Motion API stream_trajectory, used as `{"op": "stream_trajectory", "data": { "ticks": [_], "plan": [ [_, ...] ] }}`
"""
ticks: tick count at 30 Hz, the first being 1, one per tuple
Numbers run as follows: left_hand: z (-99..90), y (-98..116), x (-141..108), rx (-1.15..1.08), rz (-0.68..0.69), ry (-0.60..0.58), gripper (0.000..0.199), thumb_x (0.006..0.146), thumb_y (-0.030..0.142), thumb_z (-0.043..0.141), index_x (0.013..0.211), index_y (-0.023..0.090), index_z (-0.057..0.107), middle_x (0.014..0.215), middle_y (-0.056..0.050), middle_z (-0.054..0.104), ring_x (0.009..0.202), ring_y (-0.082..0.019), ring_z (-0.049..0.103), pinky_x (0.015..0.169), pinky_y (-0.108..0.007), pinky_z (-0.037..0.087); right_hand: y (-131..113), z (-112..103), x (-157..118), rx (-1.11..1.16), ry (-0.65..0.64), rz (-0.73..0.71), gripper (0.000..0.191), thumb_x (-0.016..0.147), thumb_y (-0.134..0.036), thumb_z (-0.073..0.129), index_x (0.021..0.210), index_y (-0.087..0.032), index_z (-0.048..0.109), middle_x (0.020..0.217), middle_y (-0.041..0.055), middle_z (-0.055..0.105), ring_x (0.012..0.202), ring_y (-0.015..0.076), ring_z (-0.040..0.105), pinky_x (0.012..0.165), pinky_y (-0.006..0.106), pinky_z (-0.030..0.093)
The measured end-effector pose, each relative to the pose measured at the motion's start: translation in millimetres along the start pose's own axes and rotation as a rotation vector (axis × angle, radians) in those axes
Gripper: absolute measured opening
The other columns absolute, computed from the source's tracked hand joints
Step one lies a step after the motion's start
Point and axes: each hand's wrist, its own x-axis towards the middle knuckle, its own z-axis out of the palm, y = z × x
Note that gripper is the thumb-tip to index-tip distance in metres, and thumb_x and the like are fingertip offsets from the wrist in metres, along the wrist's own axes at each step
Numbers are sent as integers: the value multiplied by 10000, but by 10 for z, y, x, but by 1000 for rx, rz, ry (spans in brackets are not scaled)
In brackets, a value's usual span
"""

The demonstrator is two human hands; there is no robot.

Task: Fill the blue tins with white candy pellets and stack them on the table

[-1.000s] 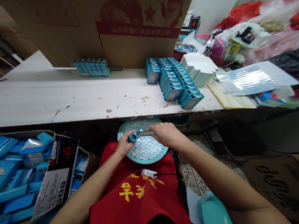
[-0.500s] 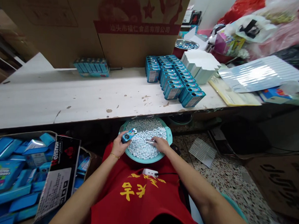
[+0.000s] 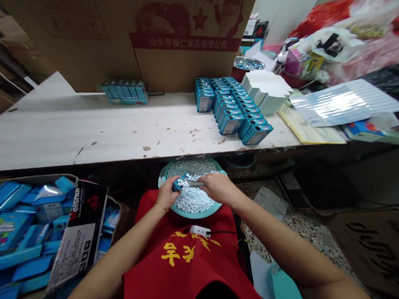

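Observation:
Fingers of my left hand (image 3: pixel 168 194) are wrapped round a small blue tin (image 3: pixel 178 183), held tilted over the left part of a turquoise basin (image 3: pixel 194 216). White pellets (image 3: pixel 195 201) fill much of the basin. My right hand (image 3: pixel 217 186) grips a small metal scoop (image 3: pixel 196 184), whose far end is at the tin's opening with white pellets there. The basin rests on a red apron (image 3: pixel 178 274), below the table's front edge.
Rows of blue tins (image 3: pixel 233 121) stand on the white table (image 3: pixel 119 131), beside stacked white card (image 3: pixel 266 87). Another blue row (image 3: pixel 126 92) is by a large carton (image 3: pixel 182 64). At the left, a box (image 3: pixel 71 234) holds blue tins. A turquoise container (image 3: pixel 285 287) is low right.
My right hand has moved up and left, bringing the scoop to the tin's opening with pellets on it. My left hand has shifted slightly, and the tin has turned.

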Motion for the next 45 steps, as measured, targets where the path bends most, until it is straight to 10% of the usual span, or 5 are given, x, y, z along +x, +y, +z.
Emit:
{"op": "stream_trajectory", "data": {
  "ticks": [9,19,26,38,45],
  "plan": [
    [-188,21,35,115,101,-9,510,596,86,500,1095,185,531,1097,-45,562,1024,-185,506,916,-309,382,1,-97,-104,-107,68,6,250,841,-299,381,1000,-223,557,928,62,599,835,222,568,656,310,405],
    [-458,189,51,488,80,-85,512,636,97,508,1117,270,541,1163,-45,536,1077,-263,459,939,-446,282,346,328,-48,-24,128,75,221,815,-281,426,984,-254,567,905,32,605,843,208,573,636,287,392],
    [-621,260,555,-158,-51,78,475,663,309,632,1094,173,486,1064,-81,545,963,-206,532,898,-355,396,581,606,-160,296,214,190,264,801,-288,452,1031,-270,579,994,19,608,940,204,551,779,300,400],
    [1060,1140,2298,-97,50,-60,526,642,248,632,1121,111,462,1013,-109,561,889,-213,541,816,-345,418,893,974,-516,674,310,363,276,775,-295,471,1018,-308,600,1002,-40,608,936,159,535,815,238,370],
    [1146,1145,2183,39,-135,44,619,694,355,599,1191,50,393,1071,-175,491,887,-224,535,797,-349,430,844,1109,-562,642,248,374,297,778,-292,441,1034,-297,593,1032,-26,600,965,171,529,843,261,371]
  ]
}}
